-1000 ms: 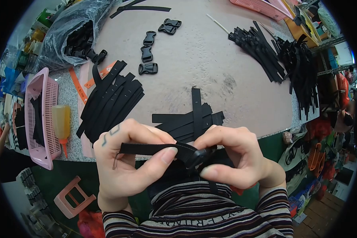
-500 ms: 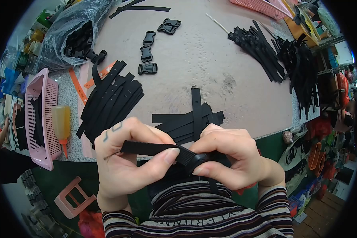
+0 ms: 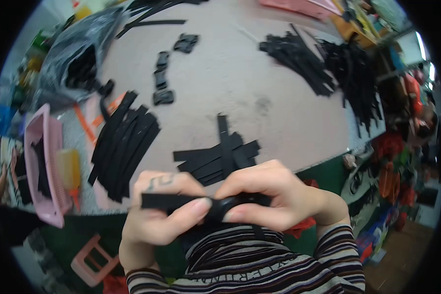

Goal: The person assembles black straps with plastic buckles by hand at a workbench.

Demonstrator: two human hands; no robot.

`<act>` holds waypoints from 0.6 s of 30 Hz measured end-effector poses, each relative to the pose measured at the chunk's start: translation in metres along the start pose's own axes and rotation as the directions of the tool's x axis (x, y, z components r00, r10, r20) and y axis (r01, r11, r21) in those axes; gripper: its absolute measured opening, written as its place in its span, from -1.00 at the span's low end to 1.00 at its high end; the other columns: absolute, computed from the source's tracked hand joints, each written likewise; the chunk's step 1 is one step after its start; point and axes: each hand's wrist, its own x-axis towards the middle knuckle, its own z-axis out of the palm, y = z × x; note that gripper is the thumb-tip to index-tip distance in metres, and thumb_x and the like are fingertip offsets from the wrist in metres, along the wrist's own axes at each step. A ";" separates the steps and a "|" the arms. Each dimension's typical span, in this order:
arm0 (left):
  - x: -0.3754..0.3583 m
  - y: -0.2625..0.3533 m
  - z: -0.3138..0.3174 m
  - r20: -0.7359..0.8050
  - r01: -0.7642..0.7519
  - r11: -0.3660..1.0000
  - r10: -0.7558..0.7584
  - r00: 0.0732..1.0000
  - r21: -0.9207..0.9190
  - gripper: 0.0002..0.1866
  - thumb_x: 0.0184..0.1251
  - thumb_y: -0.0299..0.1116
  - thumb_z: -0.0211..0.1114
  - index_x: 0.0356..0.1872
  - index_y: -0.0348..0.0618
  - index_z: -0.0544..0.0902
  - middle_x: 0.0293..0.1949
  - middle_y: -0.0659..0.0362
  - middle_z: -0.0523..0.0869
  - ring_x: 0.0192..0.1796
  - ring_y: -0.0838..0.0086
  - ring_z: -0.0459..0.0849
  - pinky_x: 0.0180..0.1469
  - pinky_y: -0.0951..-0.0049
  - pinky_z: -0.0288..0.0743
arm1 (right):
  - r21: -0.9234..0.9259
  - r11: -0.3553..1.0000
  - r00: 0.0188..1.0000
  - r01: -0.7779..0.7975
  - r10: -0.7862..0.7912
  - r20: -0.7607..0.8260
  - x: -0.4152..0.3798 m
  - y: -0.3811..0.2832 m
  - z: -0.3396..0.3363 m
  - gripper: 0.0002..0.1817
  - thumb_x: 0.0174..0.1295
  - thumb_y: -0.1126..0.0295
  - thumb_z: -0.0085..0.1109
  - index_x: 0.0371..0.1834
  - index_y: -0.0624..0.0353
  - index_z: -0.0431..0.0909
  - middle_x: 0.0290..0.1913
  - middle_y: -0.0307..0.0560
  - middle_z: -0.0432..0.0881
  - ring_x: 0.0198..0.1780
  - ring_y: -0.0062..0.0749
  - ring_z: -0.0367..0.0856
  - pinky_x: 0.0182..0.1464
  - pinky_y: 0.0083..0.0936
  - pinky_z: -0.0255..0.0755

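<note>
My left hand (image 3: 166,215) pinches a black webbing strap (image 3: 162,200) between thumb and fingers, its free end lying across the palm. My right hand (image 3: 274,198) is closed on a black plastic buckle (image 3: 226,208) at the other end of the strap. Both sets of fingertips nearly meet there, and blur hides how strap and buckle join. Just beyond the hands, a crossed pile of black straps (image 3: 206,159) lies on the table. Farther off stands a row of loose black buckles (image 3: 163,96).
A fanned strap bundle (image 3: 125,149) lies to the left, near a yellow-liquid bottle (image 3: 69,169) and a pink basket (image 3: 57,147). Behind is a plastic bag (image 3: 59,81) of buckles. More strap bundles (image 3: 299,59) lie at right. A pink stool (image 3: 94,259) stands below.
The table and its contents have shifted left and slightly down in view, with blur. My hands have drawn closer together, still holding the strap and buckle, and the buckle sits deeper between my fingers.
</note>
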 end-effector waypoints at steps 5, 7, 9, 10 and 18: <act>0.009 -0.030 0.019 -0.139 -0.232 0.972 0.224 0.965 -0.045 -0.80 0.09 -0.43 0.36 -0.61 -0.24 0.55 -0.74 0.19 0.57 -0.67 0.48 0.57 -0.55 0.49 0.44 | 0.081 0.995 0.999 -0.053 0.053 0.006 -0.005 0.000 -0.006 -0.80 0.38 0.38 0.30 -0.11 0.31 0.62 -0.38 -0.01 0.71 -0.41 -0.38 0.65 -0.29 -0.47 0.49; 0.014 -0.038 0.022 -0.166 -0.131 0.991 0.122 0.978 -0.040 -0.82 0.13 -0.40 0.37 -0.38 -0.28 0.56 -0.64 0.16 0.63 -0.60 0.49 0.63 -0.50 0.53 0.48 | 0.063 0.978 0.977 -0.200 0.204 -0.063 -0.008 0.000 -0.015 -0.79 0.39 0.37 0.29 -0.15 0.34 0.63 -0.42 -0.01 0.71 -0.44 -0.47 0.63 -0.32 -0.47 0.50; 0.018 -0.044 0.027 -0.146 0.050 0.992 -0.066 0.987 -0.112 -0.52 0.19 -0.30 0.43 0.09 -0.38 0.60 -0.45 0.11 0.72 -0.47 0.52 0.71 -0.42 0.57 0.51 | -0.226 0.959 0.973 -0.171 0.129 -0.190 -0.019 -0.010 -0.040 -0.81 0.34 0.38 0.34 -0.13 0.28 0.66 -0.40 -0.03 0.71 -0.43 -0.39 0.68 -0.34 -0.49 0.50; 0.014 -0.052 0.026 -0.157 -0.033 0.998 0.025 0.987 -0.047 -0.31 0.20 -0.25 0.46 0.32 -0.39 0.50 -0.35 0.09 0.73 -0.44 0.55 0.71 -0.42 0.58 0.51 | -0.476 0.872 0.967 -0.116 -0.011 -0.256 -0.029 -0.017 -0.057 -0.80 0.32 0.35 0.34 -0.18 0.29 0.67 -0.41 -0.01 0.71 -0.42 -0.36 0.70 -0.32 -0.48 0.54; -0.007 -0.060 0.000 -0.216 0.067 0.980 -0.026 0.976 0.186 -0.55 0.26 -0.56 0.36 0.21 -0.30 0.60 -0.41 0.26 0.63 -0.42 0.66 0.57 -0.32 0.64 0.43 | -0.776 -0.054 0.622 -0.628 -0.634 -0.460 -0.064 -0.004 -0.370 -0.70 0.35 0.13 0.30 -0.12 0.14 0.76 -0.16 0.12 0.75 -0.08 0.04 0.72 -0.02 -0.16 0.56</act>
